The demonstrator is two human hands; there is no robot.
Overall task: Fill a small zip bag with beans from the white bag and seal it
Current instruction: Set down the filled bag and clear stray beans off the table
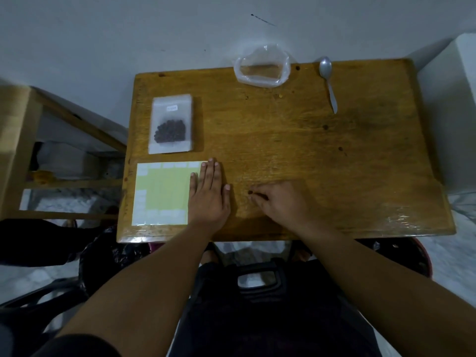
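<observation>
Left hand (209,191) flat, fingers straight, on table (309,140), across right edge of sticker sheet (164,191). Right hand (283,202) curled, fingertips at a dark bean (249,192); grip unclear. Small zip bag (171,124) holding beans, beyond sheet; white bag (261,82) and spoon (325,69) at far edge.

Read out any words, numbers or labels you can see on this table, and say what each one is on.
On the small white label stuck to the zip bag of beans: some writing, too small and blurred to read.
On the sticker sheet: its labels look blank.
Nothing else shows readable text.
</observation>
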